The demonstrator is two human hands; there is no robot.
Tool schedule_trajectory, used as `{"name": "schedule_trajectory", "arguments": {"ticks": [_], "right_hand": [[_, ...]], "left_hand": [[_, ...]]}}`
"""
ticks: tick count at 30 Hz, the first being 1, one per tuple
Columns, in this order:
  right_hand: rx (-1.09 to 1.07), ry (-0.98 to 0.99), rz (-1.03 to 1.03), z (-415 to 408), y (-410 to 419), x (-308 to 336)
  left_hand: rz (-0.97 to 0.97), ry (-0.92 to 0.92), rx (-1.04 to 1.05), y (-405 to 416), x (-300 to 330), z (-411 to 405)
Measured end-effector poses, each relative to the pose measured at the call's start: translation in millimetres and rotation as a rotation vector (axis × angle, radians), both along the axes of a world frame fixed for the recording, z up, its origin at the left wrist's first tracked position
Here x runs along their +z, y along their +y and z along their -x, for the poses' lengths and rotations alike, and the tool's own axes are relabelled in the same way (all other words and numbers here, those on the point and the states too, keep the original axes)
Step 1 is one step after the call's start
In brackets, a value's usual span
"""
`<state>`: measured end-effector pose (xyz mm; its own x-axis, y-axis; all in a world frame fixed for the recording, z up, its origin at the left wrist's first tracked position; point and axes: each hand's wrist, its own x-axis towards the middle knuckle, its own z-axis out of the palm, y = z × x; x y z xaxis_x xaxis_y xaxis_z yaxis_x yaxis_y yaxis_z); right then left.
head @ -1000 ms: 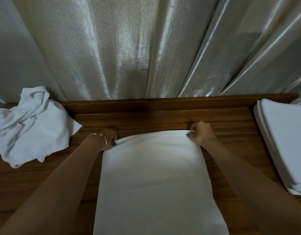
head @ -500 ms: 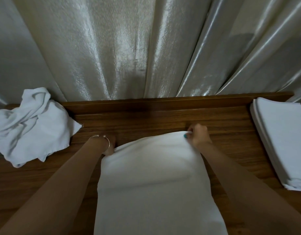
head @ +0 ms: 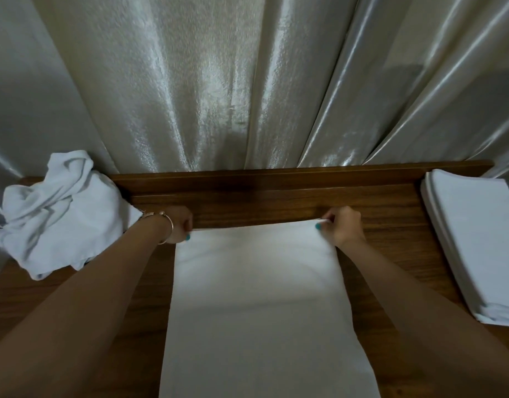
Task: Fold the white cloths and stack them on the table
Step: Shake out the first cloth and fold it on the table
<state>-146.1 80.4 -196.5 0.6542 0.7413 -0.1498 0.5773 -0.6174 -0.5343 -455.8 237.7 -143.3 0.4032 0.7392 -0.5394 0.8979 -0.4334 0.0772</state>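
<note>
Both hands pinch the far corners of a flat white cloth (head: 256, 297) on the brown wooden table (head: 276, 202): left hand (head: 180, 226), right hand (head: 341, 228). Folded white cloths (head: 477, 248) are stacked beside the right hand.

From my feed I see a pale, silvery curtain (head: 219, 96) filling the whole upper half of the view, hanging in deep vertical folds with a satin sheen that catches soft light in bright streaks, strongest toward the right. Below it runs the dark wooden counter (head: 276, 202), brown with visible grain, and a raised ledge (head: 262, 178) along its back edge sits against the curtain's hem. The scene is dim overall.
</note>
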Motion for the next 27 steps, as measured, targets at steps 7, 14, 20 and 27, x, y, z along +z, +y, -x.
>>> {"name": "schedule_trajectory", "arguments": {"ticks": [7, 14, 20, 27], "right_hand": [[-0.061, -0.051, -0.16, -9.2, 21.6, 73.3], [-0.123, -0.049, -0.253, -3.7, 19.9, 170.1], [-0.117, -0.168, -0.341, 7.6, -12.6, 266.7], [-0.032, 0.059, -0.584, 26.1, -49.9, 301.4]], "left_hand": [[-0.266, -0.287, 0.109, 12.1, 47.6, -7.5], [-0.504, -0.281, 0.043, 9.3, 142.1, -13.4], [-0.727, -0.381, 0.002, -5.2, 232.7, 1.2], [-0.809, -0.559, 0.009, -52.5, 271.2, 21.4]]}}
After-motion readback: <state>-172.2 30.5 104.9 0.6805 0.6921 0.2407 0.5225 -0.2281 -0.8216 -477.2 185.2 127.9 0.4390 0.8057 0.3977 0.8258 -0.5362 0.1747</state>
